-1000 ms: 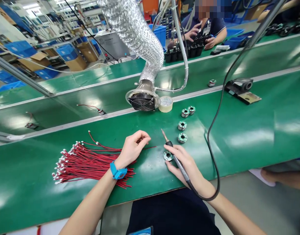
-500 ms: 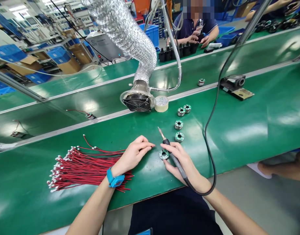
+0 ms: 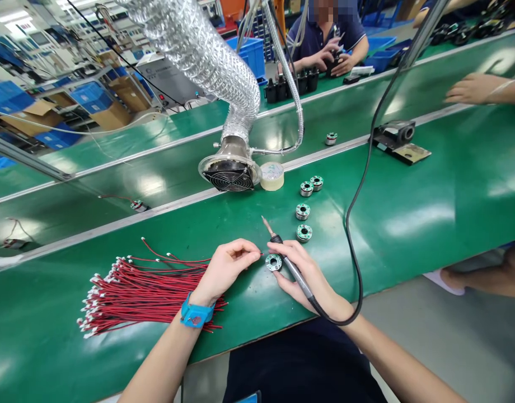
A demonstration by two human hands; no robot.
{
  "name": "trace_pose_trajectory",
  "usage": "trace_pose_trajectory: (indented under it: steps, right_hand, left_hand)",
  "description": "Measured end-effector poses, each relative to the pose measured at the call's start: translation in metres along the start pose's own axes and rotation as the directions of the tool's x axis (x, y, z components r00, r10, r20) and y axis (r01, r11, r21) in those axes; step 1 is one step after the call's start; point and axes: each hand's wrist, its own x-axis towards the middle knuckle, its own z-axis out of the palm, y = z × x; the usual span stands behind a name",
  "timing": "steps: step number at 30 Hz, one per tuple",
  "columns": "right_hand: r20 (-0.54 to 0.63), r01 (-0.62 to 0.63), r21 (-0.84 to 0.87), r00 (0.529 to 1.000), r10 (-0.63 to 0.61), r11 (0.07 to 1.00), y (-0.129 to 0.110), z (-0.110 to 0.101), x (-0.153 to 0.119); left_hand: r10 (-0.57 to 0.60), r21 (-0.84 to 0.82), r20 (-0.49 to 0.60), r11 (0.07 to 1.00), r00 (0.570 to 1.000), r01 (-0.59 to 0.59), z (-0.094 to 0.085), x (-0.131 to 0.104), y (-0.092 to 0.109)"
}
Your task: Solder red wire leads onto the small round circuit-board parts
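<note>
My left hand (image 3: 233, 263), with a blue band at the wrist, pinches the end of a red wire (image 3: 262, 254) just left of a round green-and-white board part (image 3: 273, 262). In my right hand (image 3: 303, 271) lies a soldering iron (image 3: 298, 277), its tip pointing up and left, above the board part. The thumb and fingers of that hand are beside the part's right edge. A bundle of red wires (image 3: 157, 291) with white connectors spreads on the green table, partly behind my left hand. Further similar round parts (image 3: 303, 233) stand behind my right hand.
A fume hose (image 3: 230, 67) ends in a fan (image 3: 230, 178) beside a tape roll (image 3: 272, 176). The iron's black cable (image 3: 350, 224) loops on the right, near a metal stand (image 3: 402, 143). A conveyor (image 3: 190, 165) runs behind. A person's hand (image 3: 478, 88) reaches in at right.
My left fingers have closed in nearer the round part, and a red wire end now shows at their tips. Another person's hand has appeared over the conveyor at right. The view has shifted slightly.
</note>
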Motion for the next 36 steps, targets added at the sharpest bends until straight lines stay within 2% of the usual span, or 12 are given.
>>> trace_pose_trajectory:
  steps: [3, 5, 9, 12, 16, 22, 29, 33, 36]
  right_hand:
    - [-0.058, 0.01, -0.016, 0.998, -0.011, 1.0, -0.005, -0.002, 0.0]
    - [-0.175, 0.014, -0.026, 0.984, -0.018, 1.0, -0.01, -0.004, -0.002]
    - [-0.458, -0.051, -0.025, 0.888, 0.034, 0.998, -0.012, -0.012, -0.015]
    - [-0.551, -0.11, 0.008, 0.829, 0.096, 0.994, -0.007, -0.019, -0.03]
    - [-0.561, -0.117, 0.061, 0.818, 0.131, 0.991, -0.002, -0.022, -0.042]
    - [-0.5, -0.093, 0.031, 0.86, 0.096, 0.995, -0.012, -0.024, -0.032]
    - [-0.47, -0.05, -0.038, 0.882, 0.026, 0.998, -0.016, -0.027, -0.027]
    - [-0.48, -0.048, -0.023, 0.876, 0.031, 0.999, -0.014, -0.025, -0.029]
    - [-0.523, -0.089, 0.032, 0.847, 0.093, 0.996, -0.012, -0.024, -0.031]
  left_hand:
    - [0.02, -0.004, 0.027, 1.0, 0.999, -0.02, 0.005, -0.002, 0.006]
    - [0.052, 0.034, 0.012, 0.998, 0.999, -0.053, 0.012, -0.004, 0.01]
    - [0.121, 0.188, -0.075, 0.977, 0.99, -0.105, 0.033, -0.008, 0.013]
    - [0.196, 0.299, -0.122, 0.942, 0.973, -0.153, 0.049, -0.01, 0.011]
    - [0.257, 0.375, -0.156, 0.909, 0.954, -0.183, 0.058, -0.01, 0.007]
    - [0.272, 0.408, -0.162, 0.894, 0.949, -0.186, 0.058, -0.009, 0.004]
    - [0.276, 0.424, -0.164, 0.887, 0.947, -0.185, 0.06, -0.008, 0.004]
    - [0.28, 0.435, -0.161, 0.881, 0.946, -0.187, 0.059, -0.008, 0.003]
    - [0.275, 0.429, -0.158, 0.884, 0.948, -0.185, 0.059, -0.008, 0.003]
